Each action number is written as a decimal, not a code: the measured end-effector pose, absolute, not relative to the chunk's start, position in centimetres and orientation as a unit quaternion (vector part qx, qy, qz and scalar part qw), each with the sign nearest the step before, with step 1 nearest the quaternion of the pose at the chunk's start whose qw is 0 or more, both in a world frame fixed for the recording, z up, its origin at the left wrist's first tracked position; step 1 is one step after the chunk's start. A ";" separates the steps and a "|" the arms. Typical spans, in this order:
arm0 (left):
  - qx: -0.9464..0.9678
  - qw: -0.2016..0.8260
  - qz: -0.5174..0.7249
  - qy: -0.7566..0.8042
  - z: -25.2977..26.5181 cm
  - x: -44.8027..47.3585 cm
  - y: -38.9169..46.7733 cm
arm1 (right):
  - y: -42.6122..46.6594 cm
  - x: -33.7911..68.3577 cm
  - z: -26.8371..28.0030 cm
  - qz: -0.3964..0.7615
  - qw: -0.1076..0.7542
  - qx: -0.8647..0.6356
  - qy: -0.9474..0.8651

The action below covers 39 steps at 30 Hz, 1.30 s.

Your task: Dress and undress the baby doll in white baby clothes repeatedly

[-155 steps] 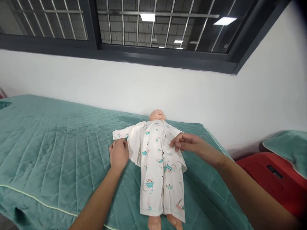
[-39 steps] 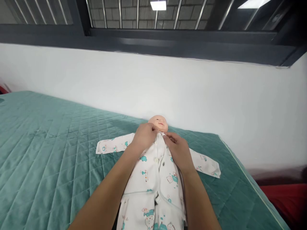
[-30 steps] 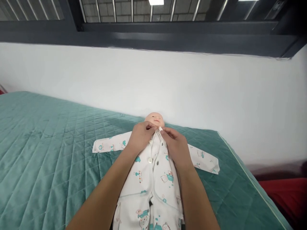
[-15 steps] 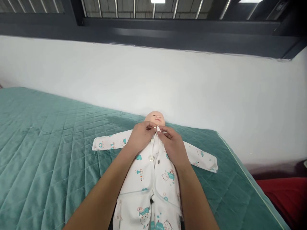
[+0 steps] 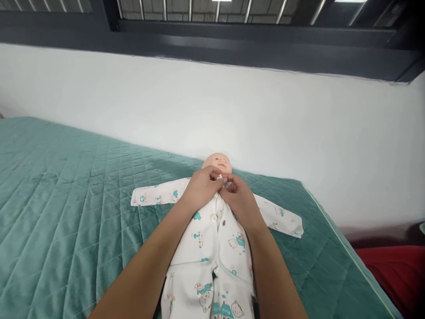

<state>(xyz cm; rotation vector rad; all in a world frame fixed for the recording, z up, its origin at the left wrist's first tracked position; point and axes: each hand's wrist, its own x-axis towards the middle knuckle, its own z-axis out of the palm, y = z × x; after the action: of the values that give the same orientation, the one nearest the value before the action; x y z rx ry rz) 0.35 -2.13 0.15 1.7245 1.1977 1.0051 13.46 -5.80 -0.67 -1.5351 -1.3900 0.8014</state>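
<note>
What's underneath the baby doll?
The green quilted cover lies under the doll and shows around it. The patch right beneath is hidden by the doll and its white shirt.

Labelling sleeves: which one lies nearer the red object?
The sleeve by the right hand: its cuff points toward the red object, while the other sleeve by the left hand points away.

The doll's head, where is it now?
In the head-camera view, the doll's head lies near the centre, just beyond the left hand and right hand, in front of the wall.
</note>
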 end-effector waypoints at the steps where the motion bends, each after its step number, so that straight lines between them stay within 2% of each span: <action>1: 0.676 0.399 0.396 0.476 0.2 0.4 -2.1 | -5.8 13.5 -0.8 0.324 0.447 -0.618 -0.559; 10: 0.665 0.437 0.389 0.464 0.4 0.3 -2.1 | -5.6 13.5 -1.0 0.332 0.469 -0.608 -0.548; 20: 0.665 0.416 0.422 0.454 -0.4 0.3 -1.5 | -5.3 13.9 -1.2 0.337 0.464 -0.612 -0.545; 27: 0.649 0.446 0.434 0.437 -0.6 0.2 -1.4 | -5.3 13.7 -1.1 0.339 0.469 -0.607 -0.545; 39: 0.670 0.419 0.428 0.440 -0.4 0.2 -1.4 | -5.4 13.8 -1.2 0.348 0.471 -0.606 -0.539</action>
<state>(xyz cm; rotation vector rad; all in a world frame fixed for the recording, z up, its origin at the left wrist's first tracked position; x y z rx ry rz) 0.16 -1.39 -0.42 1.6793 1.1030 1.0722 13.82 -5.44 -1.19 -1.4843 -1.3193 0.8537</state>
